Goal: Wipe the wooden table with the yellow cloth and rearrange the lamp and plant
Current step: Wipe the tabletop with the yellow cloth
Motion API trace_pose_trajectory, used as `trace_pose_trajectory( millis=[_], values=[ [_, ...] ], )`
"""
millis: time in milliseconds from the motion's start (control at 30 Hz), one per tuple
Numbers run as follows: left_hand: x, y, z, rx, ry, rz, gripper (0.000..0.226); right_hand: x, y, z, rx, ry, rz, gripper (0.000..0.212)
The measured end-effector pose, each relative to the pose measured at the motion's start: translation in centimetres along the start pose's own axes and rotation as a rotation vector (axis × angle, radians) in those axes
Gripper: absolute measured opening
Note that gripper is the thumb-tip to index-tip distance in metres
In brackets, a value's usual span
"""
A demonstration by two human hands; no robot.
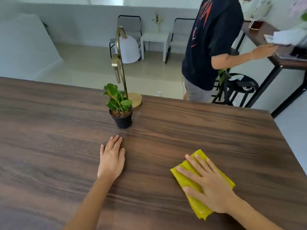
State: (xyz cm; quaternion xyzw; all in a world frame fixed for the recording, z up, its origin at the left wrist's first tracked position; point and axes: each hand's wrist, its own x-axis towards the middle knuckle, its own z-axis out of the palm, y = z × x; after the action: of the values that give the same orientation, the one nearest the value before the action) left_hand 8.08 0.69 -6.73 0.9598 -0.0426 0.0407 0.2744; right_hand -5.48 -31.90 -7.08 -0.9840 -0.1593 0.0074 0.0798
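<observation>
Mostly clear on the worktop's [49, 130] left half. Left hand [112, 159] lies flat and open, gripping nothing, fingertips just short of the plant [120, 107]. Plant sits mid-worktop near the far edge, lamp [123, 67] right behind it with its base at that edge. Risk: a forward nudge or wide wipe tips the small pot, spilling soil, or shoves the tall top-heavy lamp over the edge. Right hand [210, 185], palm down, fingers spread, presses the cloth [181, 177] near the front right; folded cloth could bunch. Another person [214, 42] stands beyond the far edge.
</observation>
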Motion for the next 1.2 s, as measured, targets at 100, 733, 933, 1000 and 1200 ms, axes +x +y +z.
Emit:
trace_pose_trajectory(
  millis=[100,733,933,1000,1200],
  values=[
    [0.5,0.9,-0.5,-0.163,0.046,-0.117,0.043,1.2,8.8,-1.8,-0.056,-0.001,0.402,0.064],
    [6.3,15.3,11.7,0.29,-0.115,0.197,0.062,9.1,21.1,-3.8,0.086,0.058,0.975,0.071],
    [6.3,15.1,11.7,0.317,-0.111,0.2,0.061,17.7,18.9,-3.8,0.059,-0.081,0.509,0.069],
    [6.4,15.1,11.8,0.317,-0.109,0.199,0.062,16.2,22.6,-4.4,0.026,-0.08,0.456,0.069],
    [6.3,15.2,11.8,0.304,-0.101,0.205,0.061,9.2,35.2,-6.2,0.019,0.009,0.9,0.076]
  ],
)
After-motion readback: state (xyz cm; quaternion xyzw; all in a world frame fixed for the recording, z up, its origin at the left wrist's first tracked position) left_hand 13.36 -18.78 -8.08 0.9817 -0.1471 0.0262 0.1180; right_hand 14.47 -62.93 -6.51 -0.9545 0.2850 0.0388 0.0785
